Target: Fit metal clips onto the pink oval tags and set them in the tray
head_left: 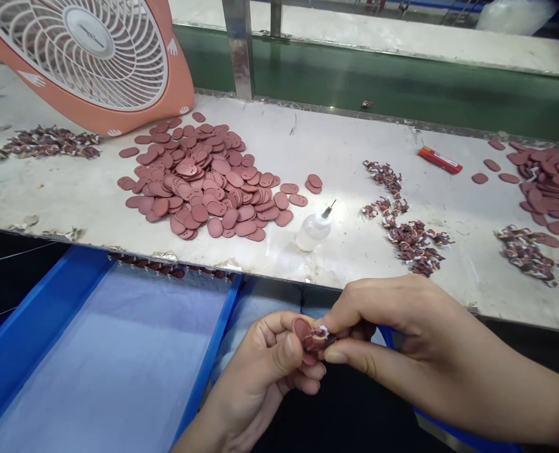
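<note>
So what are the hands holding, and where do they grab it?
Both pinch one small reddish-brown oval piece: left hand by its left edge, right hand at the right end.

Oval tags (208, 182) are seen as reddish-brown; fan (90, 56) as salmon with white grille; tray (34, 314) as blue; bottle (313, 231) as white.

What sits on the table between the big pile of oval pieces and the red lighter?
In the head view, a small white squeeze bottle and clusters of small dark parts lie between the pile of oval pieces and red lighter.
</note>
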Motion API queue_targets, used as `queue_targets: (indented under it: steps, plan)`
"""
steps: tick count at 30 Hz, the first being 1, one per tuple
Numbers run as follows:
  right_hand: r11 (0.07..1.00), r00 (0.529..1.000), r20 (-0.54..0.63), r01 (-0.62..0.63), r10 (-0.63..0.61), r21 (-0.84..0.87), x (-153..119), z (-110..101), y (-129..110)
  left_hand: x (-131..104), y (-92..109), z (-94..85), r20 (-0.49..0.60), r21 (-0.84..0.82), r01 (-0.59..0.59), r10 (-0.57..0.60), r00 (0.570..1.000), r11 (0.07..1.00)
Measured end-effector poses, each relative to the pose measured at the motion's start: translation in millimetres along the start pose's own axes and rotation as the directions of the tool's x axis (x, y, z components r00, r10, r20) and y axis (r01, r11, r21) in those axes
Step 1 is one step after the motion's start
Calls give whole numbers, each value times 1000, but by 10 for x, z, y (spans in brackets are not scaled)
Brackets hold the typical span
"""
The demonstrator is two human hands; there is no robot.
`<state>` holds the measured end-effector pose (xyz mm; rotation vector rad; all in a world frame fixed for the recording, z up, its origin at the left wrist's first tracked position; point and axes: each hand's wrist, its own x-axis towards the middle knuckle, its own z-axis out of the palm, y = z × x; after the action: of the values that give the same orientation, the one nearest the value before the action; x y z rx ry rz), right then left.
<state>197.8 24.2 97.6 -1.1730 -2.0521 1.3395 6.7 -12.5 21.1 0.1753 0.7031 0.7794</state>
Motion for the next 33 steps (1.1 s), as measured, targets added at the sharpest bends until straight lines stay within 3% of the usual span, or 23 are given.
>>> queue_targets:
  steps: [5,11,16,23,27,33]
  plan:
    - [999,999,2,36,-36,-25,28,-12,0,13,8,-6,11,3,1,-1,1000,1000]
    - [970,985,-112,104,-131,-222,-27,124,14,9,21,-11,5,9,9,-9,1000,1000]
    - [938,978,-95,147,-185,-315,-94,172,28,2,21,-6,-1,31,0,0,1000,1000]
    - [951,978,39,206,-203,-229,-11,72,-28,-46,18,21,34,43,-26,24,999,999]
    - [939,965,12,257,-261,-229,-19,66,-82,-95,44,73,-13,22,-12,13,1000,1000]
    - [966,985,-138,63,-101,-252,-177,192,-258,-195,152,154,-22,-3,165,-165,986,986]
